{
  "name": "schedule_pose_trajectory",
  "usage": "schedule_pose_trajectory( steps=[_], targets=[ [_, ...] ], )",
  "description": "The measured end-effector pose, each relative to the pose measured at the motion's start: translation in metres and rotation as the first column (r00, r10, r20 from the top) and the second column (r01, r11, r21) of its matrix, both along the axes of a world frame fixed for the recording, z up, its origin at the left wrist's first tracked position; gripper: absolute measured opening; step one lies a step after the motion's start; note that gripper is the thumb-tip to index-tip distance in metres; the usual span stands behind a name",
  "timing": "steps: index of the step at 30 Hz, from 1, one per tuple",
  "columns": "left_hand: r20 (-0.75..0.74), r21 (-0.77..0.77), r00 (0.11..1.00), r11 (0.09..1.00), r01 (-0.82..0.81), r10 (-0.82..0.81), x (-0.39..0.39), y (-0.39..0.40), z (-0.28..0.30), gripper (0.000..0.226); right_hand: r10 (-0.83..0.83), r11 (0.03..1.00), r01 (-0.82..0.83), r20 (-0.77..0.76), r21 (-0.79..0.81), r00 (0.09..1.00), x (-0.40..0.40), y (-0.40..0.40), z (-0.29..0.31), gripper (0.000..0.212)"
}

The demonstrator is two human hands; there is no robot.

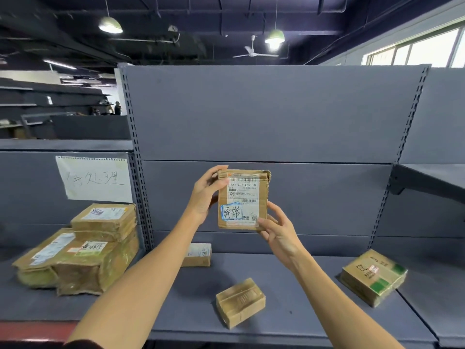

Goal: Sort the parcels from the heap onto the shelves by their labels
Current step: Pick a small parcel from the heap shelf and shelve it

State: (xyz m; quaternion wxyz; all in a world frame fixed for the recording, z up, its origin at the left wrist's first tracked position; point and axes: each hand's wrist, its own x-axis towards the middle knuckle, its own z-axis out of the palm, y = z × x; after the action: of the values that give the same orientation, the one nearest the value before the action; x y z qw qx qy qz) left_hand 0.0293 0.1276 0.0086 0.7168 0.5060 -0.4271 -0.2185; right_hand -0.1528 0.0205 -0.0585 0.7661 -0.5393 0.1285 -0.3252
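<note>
While both hands lift one parcel upright before the grey shelving, the scene reads so:

Left hand (204,195): grips the held parcel at its upper left edge, thumb across the front, fingers curled round the back.
Right hand (276,231): pinches the parcel's lower right corner, thumb on the front, fingers behind.
Held parcel (242,200): small brown cardboard box, raised above the middle shelf, its face turned toward the camera; a white shipping label (243,195) with barcodes covers most of the front.
Blue-bordered sticker (231,211): handwritten characters, stuck over the label's lower left.
Middle shelf (302,298): grey metal board below the hands.
Small box (240,302): taped cardboard, lying near the front edge, below the held parcel.
Far box (200,255): lies at the back of the shelf, partly hidden by the left forearm.
Green-printed box (375,280): wrapped in clear tape, at the right end of the shelf.
Left stack (83,248): several taped brown parcels piled on the neighbouring left shelf, labels upward.
Paper sign (94,178): white sheet with handwritten characters, fixed to the back panel above the stack.
</note>
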Motion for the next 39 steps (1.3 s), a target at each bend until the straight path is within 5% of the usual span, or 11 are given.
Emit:
schedule_pose_trajectory(
  steps=[5,12,30,39],
  targets=[
    [-0.003,-0.010,0.995,0.995,-0.096,0.096,-0.002,0.029,0.004,0.034,0.095,0.995,-0.095,0.007,0.032,0.995,0.014,0.010,0.002,0.048],
    [-0.100,-0.020,0.897,0.900,-0.435,0.432,0.036,0.155,-0.011,0.030,0.399,0.916,-0.398,-0.011,0.059,0.917,0.101,0.095,-0.008,0.047],
    [-0.150,-0.079,0.514,0.508,-0.858,0.845,0.157,0.657,-0.027,0.030,0.833,0.551,-0.834,-0.049,0.000,0.551,0.337,0.557,-0.020,0.044],
    [-0.175,0.007,0.348,0.354,-0.935,0.921,0.245,0.802,-0.057,0.028,0.886,0.457,-0.890,-0.091,-0.002,0.455,0.452,0.713,-0.046,0.054]
  ],
)
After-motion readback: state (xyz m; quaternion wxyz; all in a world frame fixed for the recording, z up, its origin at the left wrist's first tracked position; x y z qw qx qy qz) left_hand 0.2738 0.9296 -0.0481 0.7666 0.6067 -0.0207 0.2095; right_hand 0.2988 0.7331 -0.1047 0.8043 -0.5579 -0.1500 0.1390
